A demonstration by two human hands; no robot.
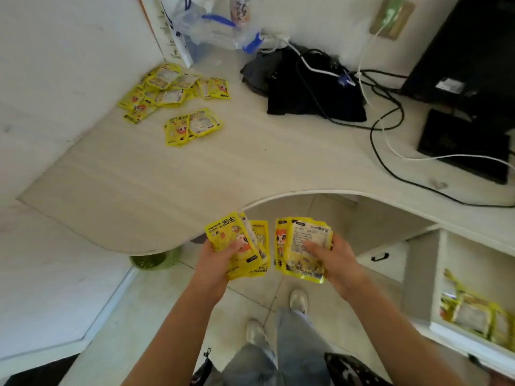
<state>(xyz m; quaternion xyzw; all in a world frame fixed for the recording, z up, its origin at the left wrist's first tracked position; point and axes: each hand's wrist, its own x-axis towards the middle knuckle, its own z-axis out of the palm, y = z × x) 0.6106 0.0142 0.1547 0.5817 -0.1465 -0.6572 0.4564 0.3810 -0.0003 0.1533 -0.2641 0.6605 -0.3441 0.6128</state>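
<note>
My left hand grips a fanned bunch of yellow hand-warmer packets just below the desk's curved front edge. My right hand grips a second bunch of the same yellow packets, thumb across the top one's label side. The two bunches sit side by side, a small gap between them. On the pale wooden desk lie a large loose pile of yellow packets at the far left corner and a smaller stack nearer the middle.
A black bag with black and white cables lies at the back of the desk. A black box and a dark monitor stand at the right. An open drawer at lower right holds more yellow packets. A clear plastic bag sits in the far corner.
</note>
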